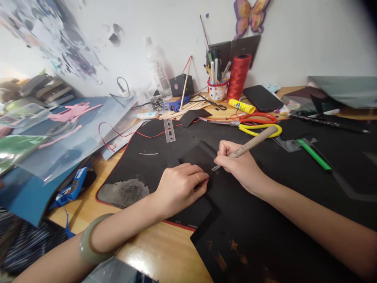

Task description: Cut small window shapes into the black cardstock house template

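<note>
My right hand [238, 161] is closed in a pen grip around a craft knife [253, 141] with a beige handle. Its pale blade points down at black paper [196, 155] on the dark mat [141, 143]. Left of the blade, my left hand [182, 184] presses the paper down, its fingers curled and close together. The fingertips and part of the paper are hidden under that hand. A larger black sheet [241, 236] extends from beneath my right forearm over the table's front edge.
Yellow-and-red-handled scissors [259, 127] and a yellow glue stick [242, 106] lie beyond my right hand. A green strip [314, 154] is at the right. Behind stand a pen cup [218, 90] and a red thread spool [239, 76]. A clear stencil [169, 130] lies farther left.
</note>
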Tool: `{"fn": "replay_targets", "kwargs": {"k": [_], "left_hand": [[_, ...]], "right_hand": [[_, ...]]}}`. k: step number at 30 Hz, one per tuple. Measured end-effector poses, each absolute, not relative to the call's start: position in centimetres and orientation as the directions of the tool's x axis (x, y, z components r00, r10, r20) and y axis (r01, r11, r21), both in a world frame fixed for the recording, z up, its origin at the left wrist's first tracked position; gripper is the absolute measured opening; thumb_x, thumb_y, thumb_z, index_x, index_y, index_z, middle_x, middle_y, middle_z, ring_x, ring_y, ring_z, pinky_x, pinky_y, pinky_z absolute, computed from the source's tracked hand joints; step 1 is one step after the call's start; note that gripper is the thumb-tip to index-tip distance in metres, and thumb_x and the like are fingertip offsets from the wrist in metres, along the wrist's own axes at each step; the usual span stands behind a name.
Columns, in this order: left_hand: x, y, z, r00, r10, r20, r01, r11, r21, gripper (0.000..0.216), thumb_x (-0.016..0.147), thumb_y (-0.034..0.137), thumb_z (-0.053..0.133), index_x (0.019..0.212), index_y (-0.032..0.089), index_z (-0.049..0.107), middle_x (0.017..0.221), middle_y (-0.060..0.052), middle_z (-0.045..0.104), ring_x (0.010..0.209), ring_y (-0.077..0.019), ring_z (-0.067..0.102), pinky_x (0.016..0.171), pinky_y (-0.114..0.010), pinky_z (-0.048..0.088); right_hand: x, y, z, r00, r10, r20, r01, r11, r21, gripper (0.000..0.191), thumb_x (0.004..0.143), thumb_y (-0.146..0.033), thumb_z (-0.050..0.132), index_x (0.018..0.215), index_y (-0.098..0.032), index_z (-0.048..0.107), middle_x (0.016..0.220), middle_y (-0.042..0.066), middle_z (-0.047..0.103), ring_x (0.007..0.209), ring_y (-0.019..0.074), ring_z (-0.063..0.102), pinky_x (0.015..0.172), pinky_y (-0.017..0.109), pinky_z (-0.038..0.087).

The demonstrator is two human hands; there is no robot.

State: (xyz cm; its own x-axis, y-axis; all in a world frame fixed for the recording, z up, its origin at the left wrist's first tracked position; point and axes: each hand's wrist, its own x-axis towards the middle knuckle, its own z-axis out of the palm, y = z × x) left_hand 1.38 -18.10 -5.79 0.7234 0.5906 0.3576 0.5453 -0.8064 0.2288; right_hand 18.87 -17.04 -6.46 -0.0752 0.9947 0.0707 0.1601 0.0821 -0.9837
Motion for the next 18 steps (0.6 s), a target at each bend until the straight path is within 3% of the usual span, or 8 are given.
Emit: {"fn": "replay_targets", "kwargs": {"k": [6,9,12,18], "left_hand": [[1.3,-18.1,-5.5,0.594,0.728,0.342,0.586,-0.683,0.435,0.012,0.075,0.015,0.055,0.080,0.017,0.065,0.077,0.000,0.067,0.065,-0.0116,0.060,0.062,-0.023,0.049],[1.1,-18.5,-5.3,0.583,0.742,0.330,0.603,-0.668,0.437,0.012,0.075,0.015,0.054,0.079,0.016,0.065,0.077,0.000,0.066,0.065,-0.0115,0.060,0.062,-0.023,0.050],[1.1,-19.2,-5.4,0.652,0.651,0.390,0.583,-0.758,0.292,0.013,0.078,0.014,0.052,0.083,0.014,0.064,0.079,-0.003,0.066,0.068,-0.0130,0.060,0.061,-0.024,0.051],[1.7,-20.3,-5.8,0.799,0.408,0.441,0.523,-0.835,-0.174,0.014,0.081,0.010,0.049,0.083,0.009,0.063,0.076,-0.007,0.066,0.069,-0.0179,0.062,0.049,-0.025,0.051]], "right_hand": [[18.8,-17.1,-6.3,-0.071,0.995,0.071,0.232,0.086,-0.969,0.022,0.064,-0.011,0.050,0.053,-0.018,0.033,0.047,-0.008,0.030,0.044,0.0059,0.029,0.043,0.022,0.021],[18.7,-17.1,-6.2,-0.090,0.995,0.049,0.291,0.073,-0.954,0.019,0.065,-0.013,0.051,0.055,-0.019,0.035,0.045,-0.008,0.033,0.043,0.0063,0.034,0.042,0.021,0.024],[18.5,-17.2,-6.3,-0.151,0.988,0.031,0.293,0.075,-0.953,0.018,0.069,-0.019,0.051,0.058,-0.019,0.037,0.047,-0.007,0.037,0.044,0.0078,0.041,0.044,0.021,0.029],[18.4,-17.1,-6.7,-0.181,0.973,0.142,0.420,0.207,-0.883,0.026,0.077,-0.032,0.049,0.057,-0.019,0.036,0.051,-0.005,0.040,0.050,0.0091,0.042,0.049,0.023,0.031]]}}
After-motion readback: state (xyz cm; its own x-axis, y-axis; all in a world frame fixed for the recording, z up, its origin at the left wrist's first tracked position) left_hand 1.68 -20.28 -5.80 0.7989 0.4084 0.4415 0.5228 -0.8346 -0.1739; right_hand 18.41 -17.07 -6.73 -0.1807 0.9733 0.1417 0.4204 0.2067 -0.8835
